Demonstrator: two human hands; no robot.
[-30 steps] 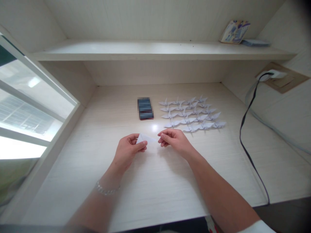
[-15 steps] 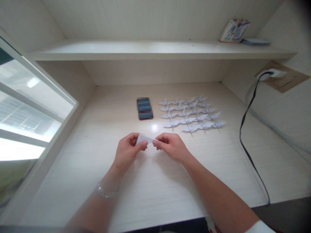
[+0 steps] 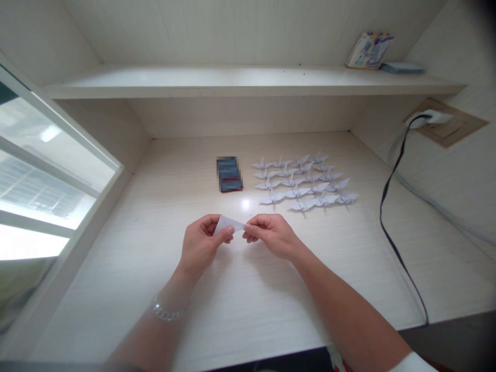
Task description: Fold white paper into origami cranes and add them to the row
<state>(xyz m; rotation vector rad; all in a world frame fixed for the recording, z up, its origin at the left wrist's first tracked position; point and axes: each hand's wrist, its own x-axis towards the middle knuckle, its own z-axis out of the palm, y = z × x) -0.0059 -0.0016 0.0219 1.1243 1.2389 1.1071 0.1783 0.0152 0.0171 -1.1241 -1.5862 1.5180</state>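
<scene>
A small folded piece of white paper (image 3: pixel 227 223), roughly triangular, is held just above the desk between my two hands. My left hand (image 3: pixel 203 237) grips its wider end, thumb on the near face and fingers behind. At the narrow right tip, my right hand (image 3: pixel 270 233) pinches the paper between thumb and forefinger. Part of the paper is hidden by my left thumb and fingers. Beyond my right hand stand several white paper cranes (image 3: pixel 297 192) in rows on the desk. A dark, pixelated rectangular object (image 3: pixel 229 174) lies left of the cranes.
A shelf (image 3: pixel 248 90) spans the back, with a small printed packet (image 3: pixel 370 50) and a flat bluish item (image 3: pixel 402 67) at its right. From a wall socket (image 3: pixel 445 121), a black cord (image 3: pixel 387 227) runs down the desk's right side. A window (image 3: pixel 42 170) borders the left.
Both hands keep hold of the folded paper, with hardly any movement. The whole view has shifted slightly.
</scene>
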